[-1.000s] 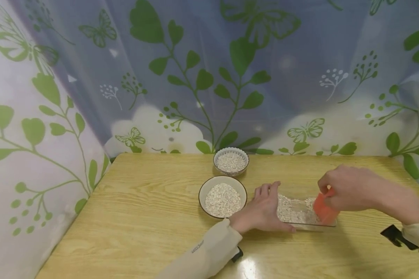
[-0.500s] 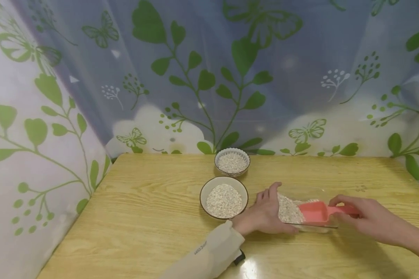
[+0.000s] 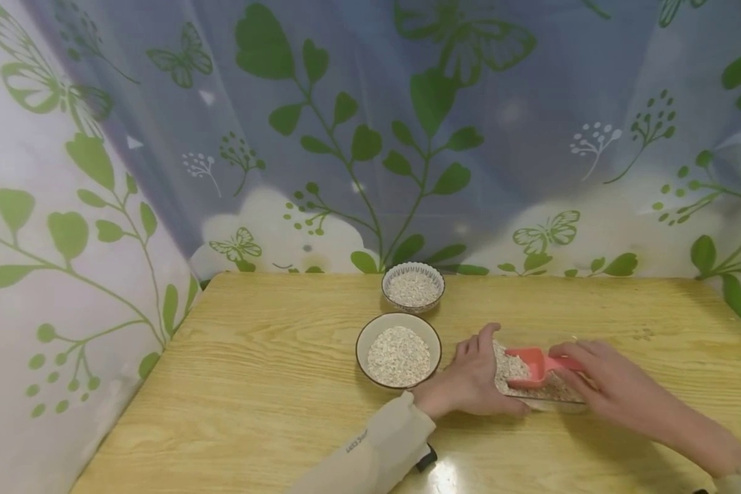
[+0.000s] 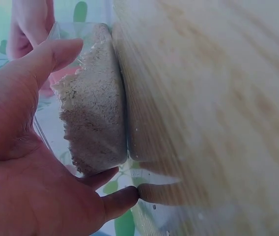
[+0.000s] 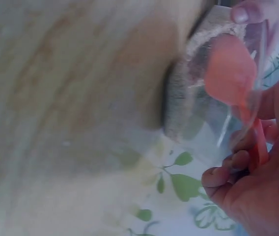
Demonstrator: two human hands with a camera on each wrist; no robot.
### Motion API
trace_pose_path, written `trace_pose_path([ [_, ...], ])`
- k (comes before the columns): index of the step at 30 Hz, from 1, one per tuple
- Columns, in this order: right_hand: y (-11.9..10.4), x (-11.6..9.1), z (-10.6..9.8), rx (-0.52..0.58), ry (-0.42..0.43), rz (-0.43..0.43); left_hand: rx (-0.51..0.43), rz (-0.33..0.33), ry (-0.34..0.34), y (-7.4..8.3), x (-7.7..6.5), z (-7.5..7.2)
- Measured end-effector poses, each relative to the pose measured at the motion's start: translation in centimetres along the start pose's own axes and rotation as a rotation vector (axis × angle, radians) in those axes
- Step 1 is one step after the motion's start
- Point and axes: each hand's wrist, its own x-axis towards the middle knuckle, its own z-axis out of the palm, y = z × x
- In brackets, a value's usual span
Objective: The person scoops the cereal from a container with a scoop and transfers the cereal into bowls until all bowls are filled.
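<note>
My right hand (image 3: 614, 384) grips the handle of a coral-red scoop (image 3: 533, 368), whose bowl lies in the oats inside a clear rectangular container (image 3: 549, 399). Oats (image 3: 511, 367) fill the scoop's front part, and more are heaped at the container's left end. My left hand (image 3: 477, 381) holds that end, thumb along the near side and fingers round the far one. In the left wrist view the thumb overlaps the clear wall beside the packed oats (image 4: 97, 103). The right wrist view has the scoop (image 5: 230, 71) through the wall, fingers curled round its handle.
Left of the container stands a dark-rimmed bowl (image 3: 429, 336) of oats, close to my left wrist. Behind it sits a smaller fluted bowl (image 3: 440, 291), also with oats. A patterned curtain (image 3: 346, 137) borders the wooden table (image 3: 253, 384) at the back.
The scoop has gone from upright at the container's right end to lying flat, then slid left into the oats, gathering some. My left hand keeps its place on the container.
</note>
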Motion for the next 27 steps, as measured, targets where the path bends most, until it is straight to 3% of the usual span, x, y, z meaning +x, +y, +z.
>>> trace_pose_path([
  [6, 0.3, -0.5, 0.7, 0.058, 0.062, 0.001, 0.006, -0.01, 0.001, 0.1, 0.0, 0.0],
  [11, 0.9, -1.1, 0.1, 0.102, 0.06, 0.083, -0.008, -0.005, -0.001, -0.1, 0.1, 0.1],
  [18, 2.0, -2.2, -0.9, 0.322, -0.01, 0.285, -0.007, -0.003, -0.01, -0.4, 0.2, 0.1],
  [24, 2.5, -3.0, -1.2, 0.543, 0.086, 0.332, -0.002, -0.008, 0.006, -0.1, 0.3, 0.3],
  [27, 2.4, -3.1, -1.5, 0.596, 0.134, 0.364, 0.004, -0.01, 0.017, 0.1, 0.4, 0.4],
])
